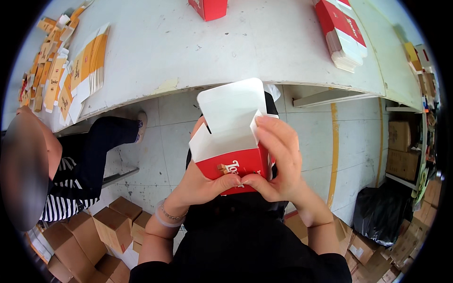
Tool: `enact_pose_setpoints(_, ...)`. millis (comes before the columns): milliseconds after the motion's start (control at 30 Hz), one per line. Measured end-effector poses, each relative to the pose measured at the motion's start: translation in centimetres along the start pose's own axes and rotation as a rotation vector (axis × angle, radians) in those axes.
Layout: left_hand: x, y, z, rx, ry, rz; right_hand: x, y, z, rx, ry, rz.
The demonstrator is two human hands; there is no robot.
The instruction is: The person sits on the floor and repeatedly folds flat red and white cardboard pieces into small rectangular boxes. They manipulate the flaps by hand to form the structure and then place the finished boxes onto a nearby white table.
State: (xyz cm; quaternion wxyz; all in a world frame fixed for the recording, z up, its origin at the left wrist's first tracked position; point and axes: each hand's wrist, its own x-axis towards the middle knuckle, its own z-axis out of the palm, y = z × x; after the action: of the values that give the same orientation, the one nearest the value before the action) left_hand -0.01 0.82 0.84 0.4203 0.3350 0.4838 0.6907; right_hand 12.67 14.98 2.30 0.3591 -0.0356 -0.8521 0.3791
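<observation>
Between my two hands, over my lap, is a red carton (247,162) with a white inside, its top flaps standing up and its mouth facing me. My left hand (204,181) grips its left side, thumb along the lower front and the other fingers mostly hidden behind. On the right side, my right hand (283,158) is wrapped round the carton, thumb on the front near the left thumb. The fingers of that hand press by the right side flap. The large lid flap (233,101) rises at the back toward the table edge.
On the white table (188,52) stand a red carton (211,8) at the far edge and a stack of flat red cartons (342,35) at right. Flat orange cartons (92,61) lie at left, beside a seated person (71,170). Brown boxes (113,226) and a black bag (382,210) are on the floor.
</observation>
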Motion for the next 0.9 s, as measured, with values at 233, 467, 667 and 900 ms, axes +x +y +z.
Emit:
enact_pose_setpoints(233,-0.7,0.0,0.5,0.069,0.019,-0.166,-1.5,0.2,0.0,0.213,-0.020,0.223)
enact_pose_setpoints(467,-1.2,0.5,-1.4,0.280,-0.174,-0.135,-0.7,0.5,0.6,0.257,0.395,0.294)
enact_pose_setpoints(667,-0.8,1.1,-2.0,0.692,-0.131,-0.073,0.5,0.3,-2.4,0.851,-0.249,0.956)
enact_pose_setpoints(900,-1.4,0.1,-1.8,0.390,-0.114,-0.050,0.0,-1.2,-1.8,0.499,-0.262,0.705)
